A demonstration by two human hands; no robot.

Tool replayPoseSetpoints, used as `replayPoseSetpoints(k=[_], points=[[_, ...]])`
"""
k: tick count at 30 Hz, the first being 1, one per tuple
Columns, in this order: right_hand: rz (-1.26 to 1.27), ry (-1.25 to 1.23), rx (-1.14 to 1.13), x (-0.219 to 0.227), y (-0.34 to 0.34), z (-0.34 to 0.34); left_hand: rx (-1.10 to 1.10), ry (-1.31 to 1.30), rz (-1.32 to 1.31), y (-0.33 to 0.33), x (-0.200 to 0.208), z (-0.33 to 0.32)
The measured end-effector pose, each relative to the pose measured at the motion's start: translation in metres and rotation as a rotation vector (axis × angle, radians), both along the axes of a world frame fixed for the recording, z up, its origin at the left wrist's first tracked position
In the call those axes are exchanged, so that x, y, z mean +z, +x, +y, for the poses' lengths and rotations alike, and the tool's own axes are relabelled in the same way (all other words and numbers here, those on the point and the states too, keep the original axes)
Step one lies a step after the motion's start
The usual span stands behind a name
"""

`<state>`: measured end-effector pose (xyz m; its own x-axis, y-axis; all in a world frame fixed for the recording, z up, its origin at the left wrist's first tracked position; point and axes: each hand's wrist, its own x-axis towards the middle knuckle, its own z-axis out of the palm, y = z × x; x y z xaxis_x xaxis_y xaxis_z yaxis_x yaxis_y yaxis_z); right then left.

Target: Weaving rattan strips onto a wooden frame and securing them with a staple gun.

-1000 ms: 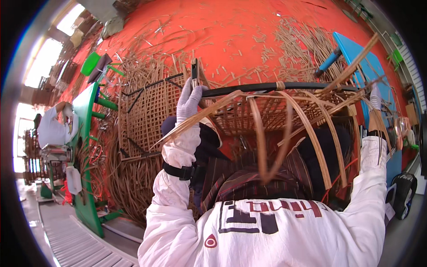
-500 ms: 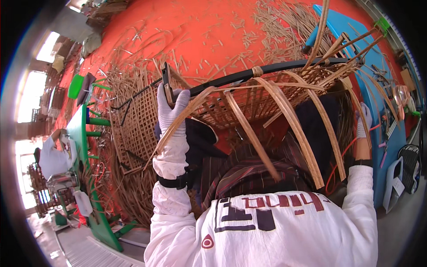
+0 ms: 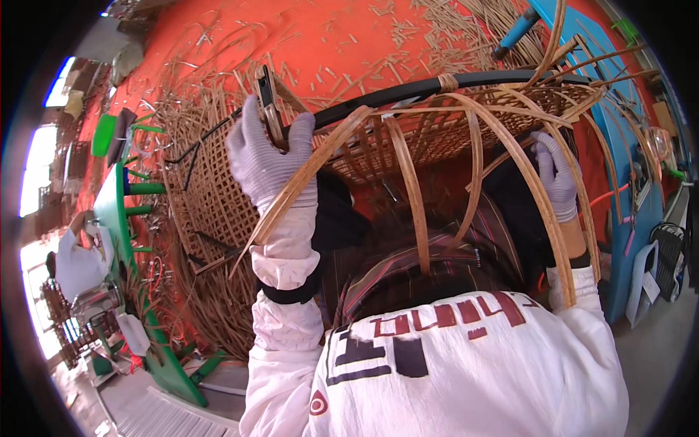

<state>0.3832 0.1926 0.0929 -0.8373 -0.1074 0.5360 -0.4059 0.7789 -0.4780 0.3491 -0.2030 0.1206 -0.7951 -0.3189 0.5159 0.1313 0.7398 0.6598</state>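
Across my lap lies a woven rattan panel (image 3: 378,162) on a black curved frame (image 3: 408,91), with several long loose strips bending down toward me. My left hand (image 3: 273,156), in a pale striped glove, grips the black frame at its left corner, thumb on one side and fingers on the other. My right hand (image 3: 558,178), gloved too, is at the right underside of the panel, its fingers curled at a thin rattan strip (image 3: 506,156). Long strips pass in front of that hand and partly hide it. A lashing (image 3: 448,82) binds the frame's middle.
Woven lattice work (image 3: 215,171) and heaped strips lie on the left. Cut scraps (image 3: 429,36) litter the red floor. A blue table (image 3: 619,240) stands at right with tools on it, and a green table (image 3: 116,240) at left. Beyond that, another person (image 3: 80,262) sits.
My right hand has moved left and inward from beside the blue table to the panel's underside. The panel and hanging strips have shifted; my left hand stays on the frame corner.
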Motion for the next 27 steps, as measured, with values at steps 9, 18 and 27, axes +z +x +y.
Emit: replayPoseSetpoints(k=[9,18,27], points=[[-0.101,0.163,0.243,-0.024,-0.019,0.001,-0.219,-0.779,0.089,-0.012,0.011,0.019],[-0.820,0.385,0.409,-0.171,-0.075,-0.021,-0.341,-0.684,0.075,-0.164,0.015,0.001],[-1.192,1.184,0.784,-0.404,-0.082,-0.042,-0.503,-0.094,0.027,-0.266,-0.036,-0.004]])
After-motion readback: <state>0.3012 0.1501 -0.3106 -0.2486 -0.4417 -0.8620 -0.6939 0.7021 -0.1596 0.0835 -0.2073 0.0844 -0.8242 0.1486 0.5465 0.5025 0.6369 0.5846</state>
